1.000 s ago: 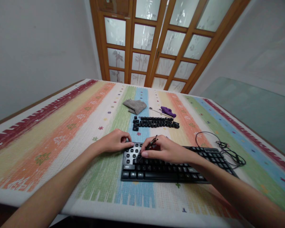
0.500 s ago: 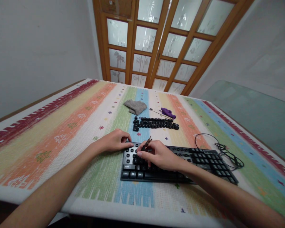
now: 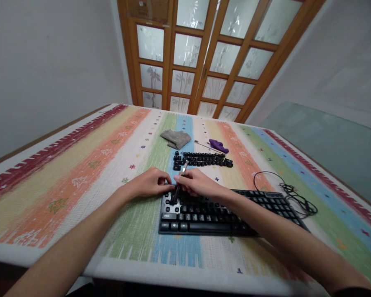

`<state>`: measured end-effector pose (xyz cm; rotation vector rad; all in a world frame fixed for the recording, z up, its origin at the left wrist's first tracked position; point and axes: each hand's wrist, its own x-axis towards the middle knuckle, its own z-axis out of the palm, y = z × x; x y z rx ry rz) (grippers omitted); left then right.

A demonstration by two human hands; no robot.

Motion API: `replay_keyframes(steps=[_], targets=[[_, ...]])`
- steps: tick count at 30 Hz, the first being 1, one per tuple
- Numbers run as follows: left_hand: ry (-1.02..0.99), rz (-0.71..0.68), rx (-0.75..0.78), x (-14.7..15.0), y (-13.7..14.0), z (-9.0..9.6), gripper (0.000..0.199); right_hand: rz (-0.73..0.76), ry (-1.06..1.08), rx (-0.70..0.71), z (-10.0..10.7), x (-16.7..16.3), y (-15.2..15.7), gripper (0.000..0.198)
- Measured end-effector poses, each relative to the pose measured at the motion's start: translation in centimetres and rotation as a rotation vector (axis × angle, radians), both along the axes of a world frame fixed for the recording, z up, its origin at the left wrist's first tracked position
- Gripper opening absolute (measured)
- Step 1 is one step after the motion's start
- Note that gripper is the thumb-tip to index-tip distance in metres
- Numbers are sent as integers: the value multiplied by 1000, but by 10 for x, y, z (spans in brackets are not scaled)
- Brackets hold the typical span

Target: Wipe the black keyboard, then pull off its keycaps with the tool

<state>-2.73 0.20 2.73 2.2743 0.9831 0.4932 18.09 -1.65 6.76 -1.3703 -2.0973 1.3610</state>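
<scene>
A black keyboard (image 3: pixel 210 228) lies on the table, with several keycaps off its upper left part. My left hand (image 3: pixel 153 181) grips the keyboard's far left corner, fingers curled and thumb along the edge. Between the fingers and thumb of my right hand (image 3: pixel 196 181) is a slim brush (image 3: pixel 177 189) with a dark head and a silvery handle end. Its head points down onto the bare key stems at the left side. Part of the keyboard is hidden under my right hand and forearm.
Loose black keycaps (image 3: pixel 204 159) stand in rows behind the keyboard. Farther back lie a folded grey cloth (image 3: pixel 177 139), a thin rod-like tool (image 3: pixel 208 146) and a purple cloth-like item (image 3: pixel 218 145). A coiled cable (image 3: pixel 303 204) rests at right on the striped tablecloth (image 3: pixel 123 243).
My right hand has moved slightly up and left and turned the brush, so its head now touches down among the exposed key stems. My left hand stays at the corner.
</scene>
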Motion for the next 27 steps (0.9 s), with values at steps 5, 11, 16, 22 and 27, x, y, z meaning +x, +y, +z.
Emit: replay_keyframes(steps=[5,11,16,22,27], targets=[[13,-17,-12,0,0,1,26,-44,125,32,2,12,13,27],[-79,28,84,-1,-1,2,29,35,112,345,7,26,19,19],[-174,33,70,5,-3,6,40,66,123,433,9,31,16,18],[-316,84,-15,15,-6,6,28,71,149,419,8,32,7,18],[-336,80,71,15,-5,2,23,74,144,436,5,33,1,18]])
